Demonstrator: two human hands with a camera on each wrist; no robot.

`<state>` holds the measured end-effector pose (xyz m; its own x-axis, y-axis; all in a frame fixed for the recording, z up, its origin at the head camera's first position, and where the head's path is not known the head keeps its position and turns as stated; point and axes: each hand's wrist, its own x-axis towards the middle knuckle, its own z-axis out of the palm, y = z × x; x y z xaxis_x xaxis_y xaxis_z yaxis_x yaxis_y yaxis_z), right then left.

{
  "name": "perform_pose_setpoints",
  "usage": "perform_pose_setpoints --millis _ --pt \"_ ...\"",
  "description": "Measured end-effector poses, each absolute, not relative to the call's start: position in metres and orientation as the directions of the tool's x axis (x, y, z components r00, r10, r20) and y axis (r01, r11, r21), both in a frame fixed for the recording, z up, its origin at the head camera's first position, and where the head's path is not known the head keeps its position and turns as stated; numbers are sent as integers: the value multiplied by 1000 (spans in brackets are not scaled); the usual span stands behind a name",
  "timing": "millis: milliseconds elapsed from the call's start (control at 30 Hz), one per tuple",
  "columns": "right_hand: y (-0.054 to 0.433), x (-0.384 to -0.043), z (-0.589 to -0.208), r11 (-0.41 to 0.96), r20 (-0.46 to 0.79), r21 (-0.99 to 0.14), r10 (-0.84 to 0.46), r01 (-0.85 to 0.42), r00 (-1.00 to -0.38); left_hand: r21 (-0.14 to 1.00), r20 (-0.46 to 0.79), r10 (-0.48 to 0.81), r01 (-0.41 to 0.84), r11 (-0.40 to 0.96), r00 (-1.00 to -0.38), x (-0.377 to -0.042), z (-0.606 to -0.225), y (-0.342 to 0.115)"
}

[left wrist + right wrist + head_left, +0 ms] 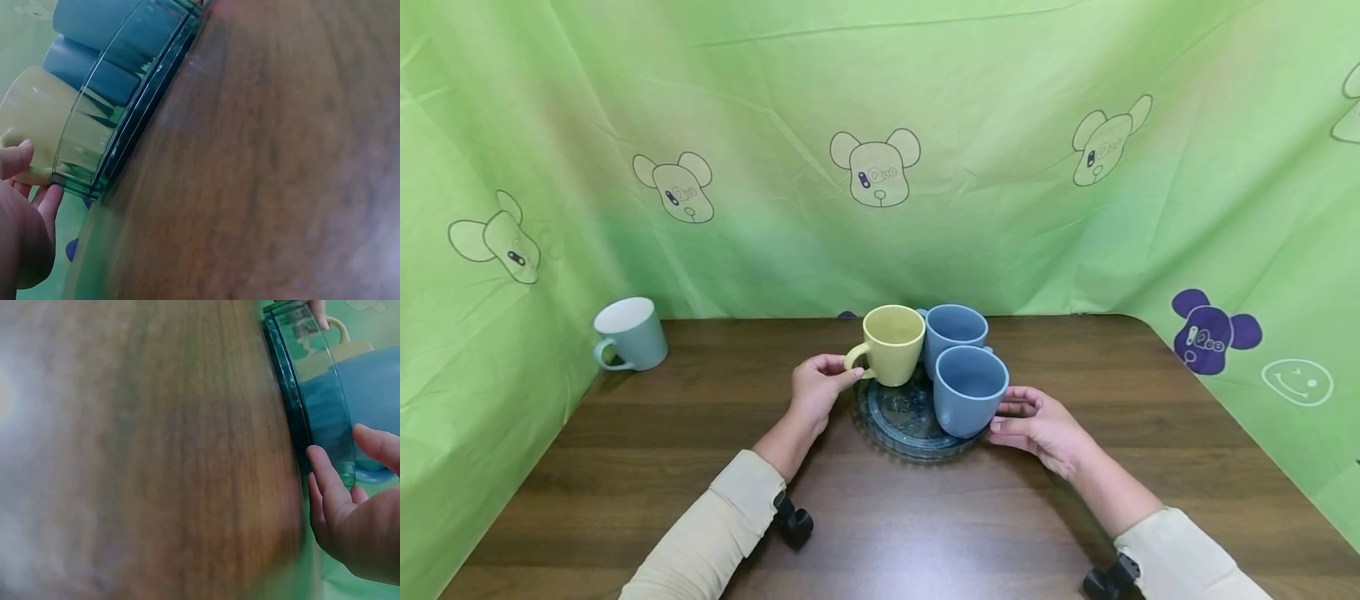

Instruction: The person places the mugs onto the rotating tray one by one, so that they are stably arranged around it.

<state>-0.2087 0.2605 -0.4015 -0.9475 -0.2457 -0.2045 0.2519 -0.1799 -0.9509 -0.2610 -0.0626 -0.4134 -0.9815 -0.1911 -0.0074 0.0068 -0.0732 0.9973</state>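
Note:
A round, see-through bluish tray (904,410) with a low wall is at mid-table, its base right at the wood. On it stand a yellow mug (893,346) at the left and two blue mugs, one at the back (953,325) and one in front (970,392), all upright. My left hand (822,390) grips the tray's left edge, the thumb close by the yellow mug's handle. From the right, my right hand (1037,429) holds the opposite edge, with fingers low on the wall (331,425) and the thumb above the rim beside the front mug.
A light-blue mug (632,335) with a white inside stands at the table's far left corner, handle toward the front left. Green cloth (775,233) printed with bear heads hangs behind and along both sides of the brown wooden table (700,450).

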Motion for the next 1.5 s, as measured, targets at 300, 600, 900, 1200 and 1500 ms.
perform_pose_setpoints --millis 300,600,900,1200,1500 --pt "269 -217 -397 -235 -154 -946 -278 222 -948 991 0 -116 16 -135 -993 -268 -415 -68" --pt "277 -225 -397 -249 -113 -950 -287 188 -951 986 24 -33 29 -163 -999 -268 -413 -80" --pt "280 -230 -399 -210 -106 -961 -321 180 -941 990 38 -12 39 -134 -999 -260 -407 -94" --pt "285 -236 -400 -195 -85 -967 -365 165 -927 993 56 -18 58 -105 -998 -250 -401 -110" --pt "286 -241 -403 -189 -96 -966 -367 176 -925 993 89 -31 91 -69 -996 -241 -398 -129"
